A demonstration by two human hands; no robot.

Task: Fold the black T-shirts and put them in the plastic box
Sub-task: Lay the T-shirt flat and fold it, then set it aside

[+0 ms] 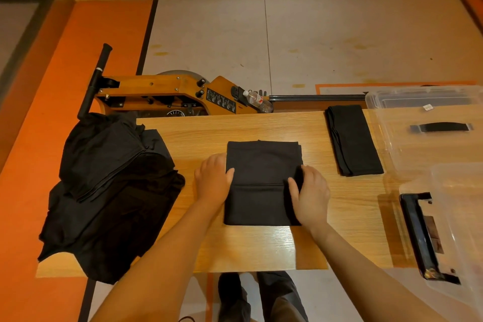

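Two grips flank folded T-shirt (261, 183): left hand (213, 178) flat, right hand (309, 188) pinching edge.

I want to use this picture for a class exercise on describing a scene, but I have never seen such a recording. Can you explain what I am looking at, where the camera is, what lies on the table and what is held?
There is no machine here: a person works with bare hands, filmed by a camera on their head looking down. On the wooden table a half-folded black T-shirt lies in the middle. The left hand rests at its left edge; the right hand has its grip on the right edge. A pile of unfolded black shirts lies to the left, a folded black shirt to the right. Beyond that are a clear plastic box and its lid.
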